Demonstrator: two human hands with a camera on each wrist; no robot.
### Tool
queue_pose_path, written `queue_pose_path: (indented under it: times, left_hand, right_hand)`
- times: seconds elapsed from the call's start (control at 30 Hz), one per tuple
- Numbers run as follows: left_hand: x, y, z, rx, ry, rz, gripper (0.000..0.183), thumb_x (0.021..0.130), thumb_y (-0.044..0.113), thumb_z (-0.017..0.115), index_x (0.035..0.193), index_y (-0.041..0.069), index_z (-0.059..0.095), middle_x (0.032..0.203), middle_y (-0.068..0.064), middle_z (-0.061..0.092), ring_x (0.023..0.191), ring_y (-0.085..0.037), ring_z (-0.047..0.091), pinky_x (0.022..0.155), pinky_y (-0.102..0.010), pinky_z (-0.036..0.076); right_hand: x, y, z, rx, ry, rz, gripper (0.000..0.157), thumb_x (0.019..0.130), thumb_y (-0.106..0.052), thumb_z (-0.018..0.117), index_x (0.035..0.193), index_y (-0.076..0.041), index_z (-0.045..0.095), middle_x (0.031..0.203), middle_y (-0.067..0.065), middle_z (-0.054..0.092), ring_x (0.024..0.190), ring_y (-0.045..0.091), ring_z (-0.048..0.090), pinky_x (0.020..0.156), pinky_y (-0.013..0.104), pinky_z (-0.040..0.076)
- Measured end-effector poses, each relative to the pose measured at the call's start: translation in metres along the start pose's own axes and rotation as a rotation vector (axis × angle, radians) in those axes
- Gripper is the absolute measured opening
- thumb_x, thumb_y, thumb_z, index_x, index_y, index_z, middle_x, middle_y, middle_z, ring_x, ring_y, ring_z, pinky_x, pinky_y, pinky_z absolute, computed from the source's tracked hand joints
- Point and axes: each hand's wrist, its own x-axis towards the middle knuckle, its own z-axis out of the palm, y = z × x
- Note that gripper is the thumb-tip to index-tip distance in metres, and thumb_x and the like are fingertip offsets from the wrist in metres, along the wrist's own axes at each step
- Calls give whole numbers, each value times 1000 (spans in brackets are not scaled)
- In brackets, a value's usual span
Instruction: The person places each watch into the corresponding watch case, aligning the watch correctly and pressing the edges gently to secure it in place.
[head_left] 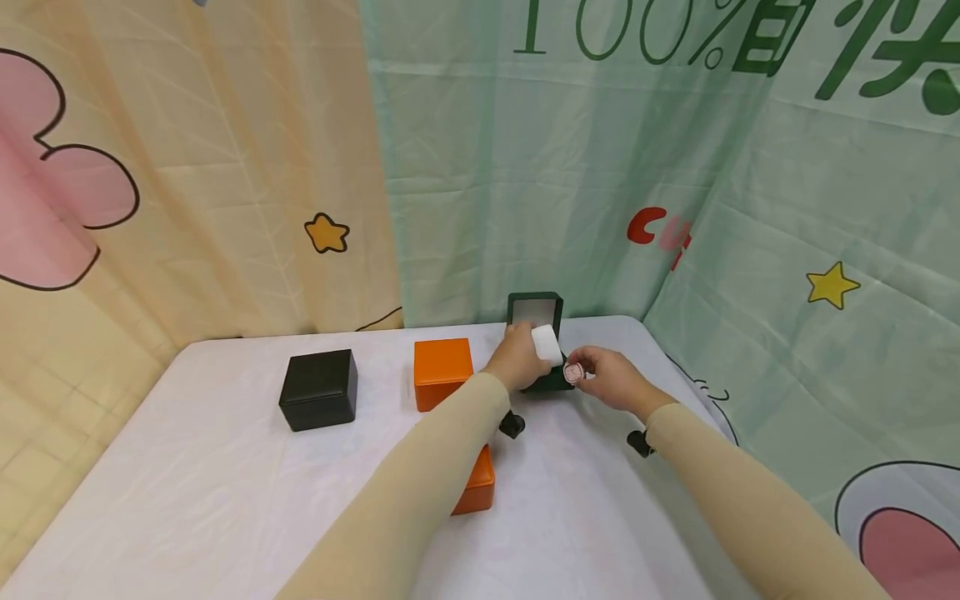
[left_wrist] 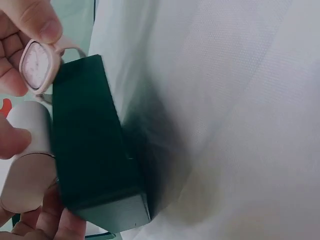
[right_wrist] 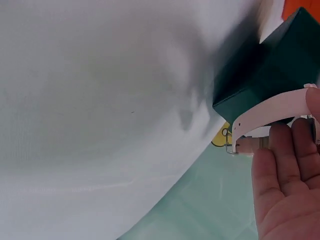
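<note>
My left hand (head_left: 517, 358) grips a white watch cushion (head_left: 546, 345) above a dark green watch box (head_left: 553, 382) whose lid stands up. In the left wrist view its thumb lies on the cushion (left_wrist: 31, 130), and its fingers (left_wrist: 47, 215) curl below, close to the box wall. Just right of the box, my right hand (head_left: 615, 382) pinches a pale pink watch (head_left: 573, 372) by its case, dial showing. The right wrist view has the watch's strap (right_wrist: 272, 110) looped and buckled end hanging beside the box (right_wrist: 285, 65). The inside of the box is mostly hidden.
Two orange boxes (head_left: 442, 362) stand to the left of the green one, the nearer partly behind my left sleeve. Farther left sits a black box (head_left: 318, 390). A white cloth covers the table (head_left: 225, 483); printed curtains (head_left: 480, 208) hang along its back and right edges.
</note>
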Motion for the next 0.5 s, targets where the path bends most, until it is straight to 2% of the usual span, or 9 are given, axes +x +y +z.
queue_pose_path:
  times: [0.23, 0.5]
  left_hand:
    - [-1, -2, -1, 5, -8, -12, 84, 91, 26, 82, 159, 9, 36, 149, -17, 48, 112, -28, 61, 102, -41, 57]
    - [-9, 2, -11, 7, -26, -4, 82, 90, 24, 83, 157, 10, 39, 145, -17, 50, 109, -28, 60, 97, -42, 58]
  right_hand:
    - [-2, -1, 3, -23, -62, -26, 26, 97, -7, 71, 122, -3, 68, 118, 12, 72, 115, 33, 65, 103, 53, 53]
    - [-3, -2, 4, -33, -32, -21, 29, 97, -6, 70, 126, -2, 67, 122, 15, 71, 121, 38, 65, 106, 56, 53]
